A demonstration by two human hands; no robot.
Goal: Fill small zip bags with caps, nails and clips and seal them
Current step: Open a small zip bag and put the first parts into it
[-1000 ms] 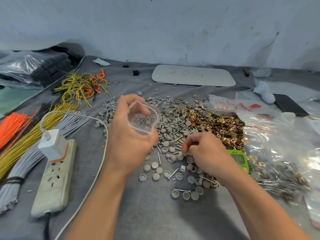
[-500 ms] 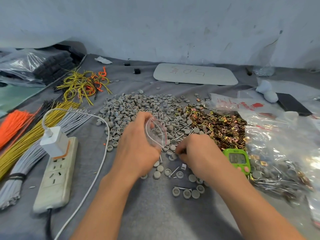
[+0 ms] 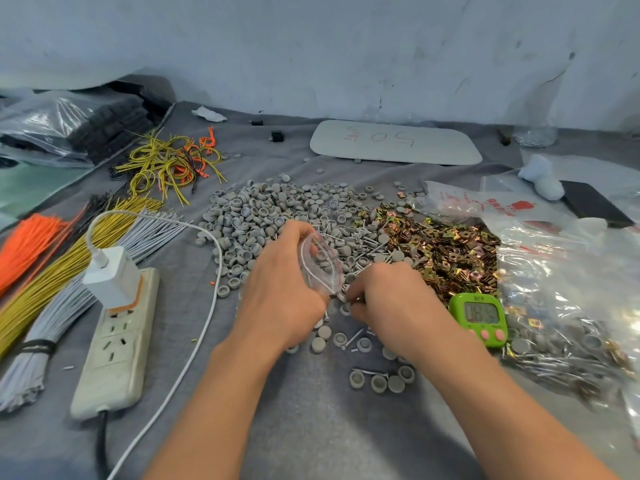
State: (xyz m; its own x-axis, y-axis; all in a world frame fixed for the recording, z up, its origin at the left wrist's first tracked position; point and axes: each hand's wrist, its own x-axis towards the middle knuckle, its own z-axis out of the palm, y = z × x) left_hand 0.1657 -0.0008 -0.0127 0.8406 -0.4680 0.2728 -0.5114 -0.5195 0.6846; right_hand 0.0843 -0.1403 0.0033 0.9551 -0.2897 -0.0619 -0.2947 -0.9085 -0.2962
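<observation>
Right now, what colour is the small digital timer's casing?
The small digital timer is bright green, with pink buttons; the head view shows it.

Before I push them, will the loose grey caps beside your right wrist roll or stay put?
Probably stay: the caps lie flat on cloth that likely grips. They look small and hollow, so likely light and easily scattered. On edge, round rims could roll.

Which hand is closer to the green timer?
Right. The right hand sits just left of the timer; the left hand, holding the bag, is farther left, beyond the right hand.
</observation>
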